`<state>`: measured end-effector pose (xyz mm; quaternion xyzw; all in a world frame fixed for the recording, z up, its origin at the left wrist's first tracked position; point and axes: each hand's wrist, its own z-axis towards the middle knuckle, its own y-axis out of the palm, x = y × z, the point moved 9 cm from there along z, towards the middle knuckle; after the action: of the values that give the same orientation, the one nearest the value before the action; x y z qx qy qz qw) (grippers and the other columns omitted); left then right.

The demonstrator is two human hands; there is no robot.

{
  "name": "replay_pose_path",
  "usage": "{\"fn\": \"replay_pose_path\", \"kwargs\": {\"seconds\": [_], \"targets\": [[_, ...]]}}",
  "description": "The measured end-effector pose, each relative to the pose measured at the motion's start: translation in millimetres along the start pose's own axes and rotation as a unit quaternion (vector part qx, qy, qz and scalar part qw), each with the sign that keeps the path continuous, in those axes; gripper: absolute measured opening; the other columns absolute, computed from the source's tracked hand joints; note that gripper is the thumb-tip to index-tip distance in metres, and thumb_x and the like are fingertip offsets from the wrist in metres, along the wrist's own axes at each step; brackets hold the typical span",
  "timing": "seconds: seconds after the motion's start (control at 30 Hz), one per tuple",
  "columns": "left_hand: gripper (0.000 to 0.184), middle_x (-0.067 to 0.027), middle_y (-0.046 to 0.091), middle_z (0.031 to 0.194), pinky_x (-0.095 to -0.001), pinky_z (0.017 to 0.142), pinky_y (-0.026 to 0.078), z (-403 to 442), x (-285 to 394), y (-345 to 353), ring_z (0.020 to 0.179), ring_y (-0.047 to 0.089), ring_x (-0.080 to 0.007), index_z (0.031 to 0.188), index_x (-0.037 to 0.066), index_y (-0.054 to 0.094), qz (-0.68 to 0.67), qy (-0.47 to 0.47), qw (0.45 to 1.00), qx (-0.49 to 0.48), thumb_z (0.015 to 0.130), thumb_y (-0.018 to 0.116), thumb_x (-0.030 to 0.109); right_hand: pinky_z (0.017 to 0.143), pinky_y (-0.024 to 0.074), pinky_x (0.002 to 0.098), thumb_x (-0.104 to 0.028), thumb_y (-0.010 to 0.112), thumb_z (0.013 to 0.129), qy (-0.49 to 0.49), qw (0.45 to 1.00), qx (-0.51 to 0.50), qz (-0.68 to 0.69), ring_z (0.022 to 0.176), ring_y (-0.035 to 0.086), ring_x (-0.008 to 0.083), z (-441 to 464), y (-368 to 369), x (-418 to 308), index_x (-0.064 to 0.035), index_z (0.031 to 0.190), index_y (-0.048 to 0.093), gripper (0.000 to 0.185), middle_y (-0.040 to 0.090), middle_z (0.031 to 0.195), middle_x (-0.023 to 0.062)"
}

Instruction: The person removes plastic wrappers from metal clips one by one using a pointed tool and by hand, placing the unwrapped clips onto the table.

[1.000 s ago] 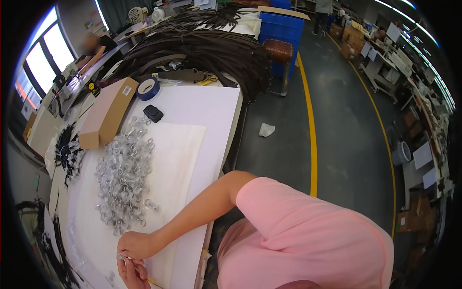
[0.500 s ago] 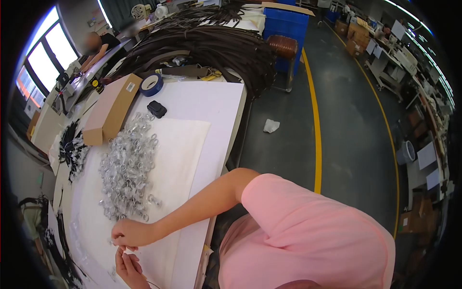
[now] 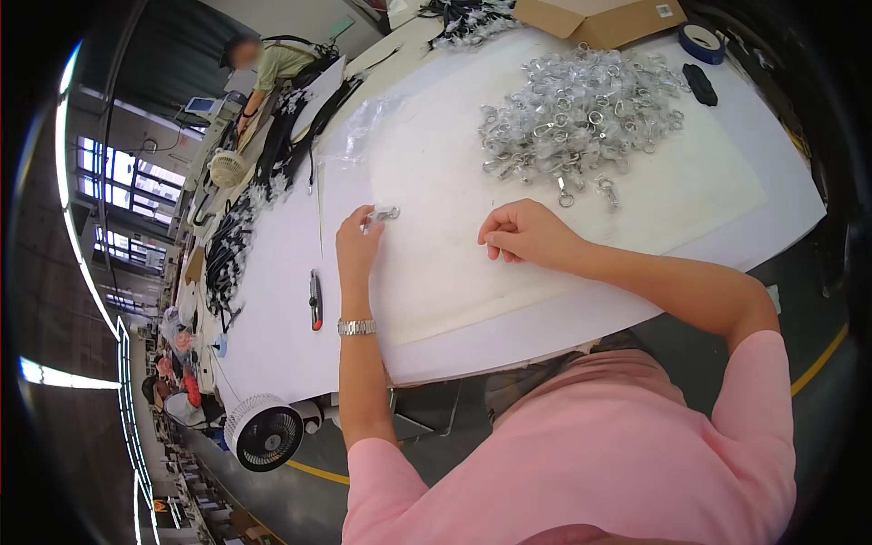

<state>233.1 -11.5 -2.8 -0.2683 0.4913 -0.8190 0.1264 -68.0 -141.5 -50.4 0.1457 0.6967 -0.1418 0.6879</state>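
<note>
A left hand [image 3: 359, 241] pinches a plastic-wrapped metal clasp [image 3: 388, 213] between thumb and fingers above the white surface [image 3: 263, 363], to the left of a pile [image 3: 581, 109] of similar wrapped pieces, as I watch remotely through the head camera. The right hand [image 3: 527, 234], just below the pile's near edge, is loosely curled closed; nothing shows in it, though I cannot tell whether something small is hidden inside. A utility knife [image 3: 315, 300] lies farther left of the pile than either hand.

In my judgement, this hold works best with the fingertips bearing on the metal through the wrap, since slack plastic could slide; a light pinch and a quiet wrist should prevent twisting.

The clasp's long axis runs roughly level across my view, its free end pointing away from the fingertips, toward the pile's side. Which end carries the ring, I cannot tell.
</note>
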Motion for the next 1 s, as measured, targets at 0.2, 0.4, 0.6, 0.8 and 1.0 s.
{"fn": "replay_pose_path", "kwargs": {"seconds": [0.2, 0.4, 0.6, 0.8, 1.0], "targets": [[0.021, -0.0153, 0.068, 0.106, -0.0455, 0.082, 0.059, 6, 42, 22, 0.093, 0.072, -0.0346, 0.111, 0.006, 0.07, 0.151, 0.07, 0.985, -0.051, 0.091, 0.074, 0.012, 0.063, 0.0545, 0.0293, -0.01, 0.064, 0.097, -0.026, 0.998, 0.012, -0.063, 0.065, 0.068, 0.0125, -1, -1, -8, 0.0018, 0.101, 0.075, 0.016, 0.076, 0.08, 0.0066], [0.015, -0.0132, 0.069, 0.105, -0.0435, 0.075, 0.058, 5, 63, 39, 0.085, 0.072, -0.0324, 0.102, 0.005, 0.068, 0.207, 0.163, 0.963, -0.057, 0.089, 0.074, 0.01, 0.062, 0.0519, 0.0263, -0.009, 0.063, 0.102, -0.028, 0.996, -0.003, -0.09, 0.066, 0.064, 0.0089, -4, 2, -9, 0.0013, 0.106, 0.075, 0.016, 0.075, 0.081, 0.0042], [0.015, -0.0083, 0.074, 0.108, -0.0357, 0.064, 0.052, 10, 81, 16, 0.066, 0.063, -0.0223, 0.1, 0.002, 0.069, -0.037, 0.178, 0.983, 0.034, 0.087, 0.074, 0.008, 0.062, 0.0555, 0.0271, -0.018, 0.064, 0.107, -0.004, 0.999, -0.004, 0.032, 0.071, 0.066, 0.0101, 2, -6, 1, 0.0017, 0.118, 0.071, 0.024, 0.074, 0.091, 0.0062], [0.012, 0.0015, 0.071, 0.09, -0.0215, 0.056, 0.037, -42, 188, 30, 0.061, 0.042, 0.0, 0.099, 0.0, 0.07, -0.26, 0.044, 0.947, -0.184, 0.094, 0.075, 0.01, 0.062, 0.0589, 0.0278, -0.027, 0.064, 0.109, 0.044, 0.983, 0.072, 0.163, 0.069, 0.068, 0.0136, 8, -23, 3, 0.0035, 0.118, 0.065, 0.032, 0.073, 0.088, 0.0085], [0.014, 0.0023, 0.071, 0.088, -0.021, 0.056, 0.037, -47, 197, 48, 0.063, 0.047, -0.0002, 0.101, 0.002, 0.071, -0.356, 0.044, 0.909, -0.21, 0.097, 0.078, 0.013, 0.058, 0.0541, 0.0254, -0.021, 0.063, 0.11, -0.022, 0.989, 0.09, 0.112, 0.062, 0.064, 0.0102, 9, -36, 6, -0.0008, 0.102, 0.066, 0.022, 0.072, 0.083, 0.0051]]}}
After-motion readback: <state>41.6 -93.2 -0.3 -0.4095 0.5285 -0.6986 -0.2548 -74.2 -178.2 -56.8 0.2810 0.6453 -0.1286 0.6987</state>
